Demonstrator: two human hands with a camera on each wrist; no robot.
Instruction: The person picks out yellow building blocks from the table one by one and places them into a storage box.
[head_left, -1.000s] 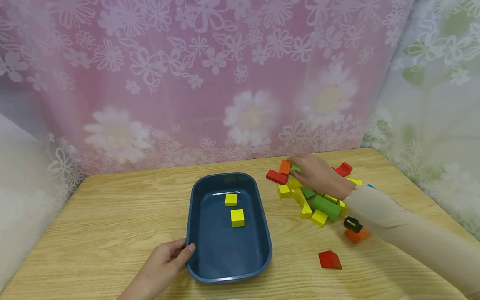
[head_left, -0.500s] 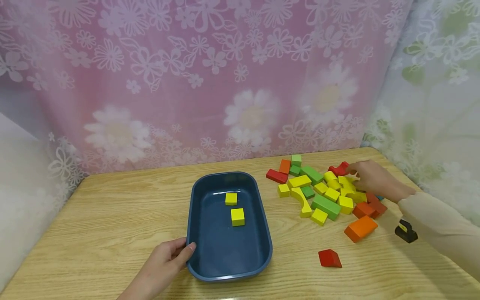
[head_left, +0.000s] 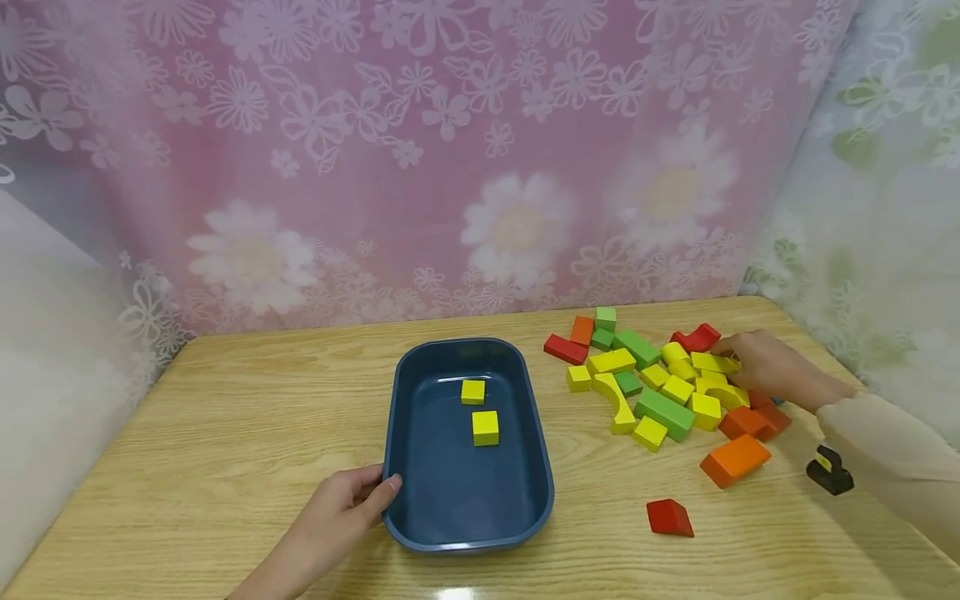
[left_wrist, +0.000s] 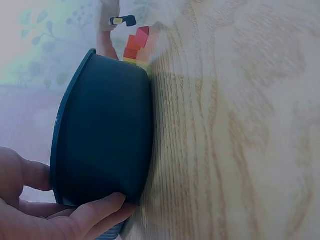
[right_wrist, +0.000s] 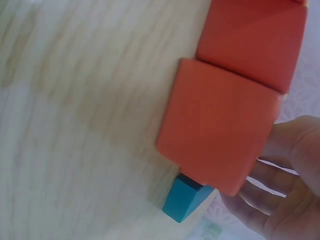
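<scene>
My left hand (head_left: 341, 504) grips the near left side of a dark blue tray (head_left: 468, 546), thumb over the rim and fingers along the outer wall. Two yellow blocks (head_left: 485, 428) lie in the tray. At the right of the table, my right hand (head_left: 772, 367) pinches the end of a yellow rectangular block (head_left: 708, 362) in a pile of coloured blocks. A red arch block (head_left: 699, 337) lies just beyond its fingertips. In the right wrist view, a red-orange block (right_wrist: 217, 122) hides the tips of the fingers, with a blue block (right_wrist: 185, 199) beside it.
Green blocks (head_left: 665, 414) and more yellow ones lie in the pile left of my right hand. An orange block (head_left: 735, 460) and a red block (head_left: 670, 517) sit nearer the front. A floral curtain (head_left: 375, 208) hangs behind the table.
My right hand has moved from the pile's far left to its right side, onto the yellow block. The left hand stays on the tray; the head view has shifted slightly.
</scene>
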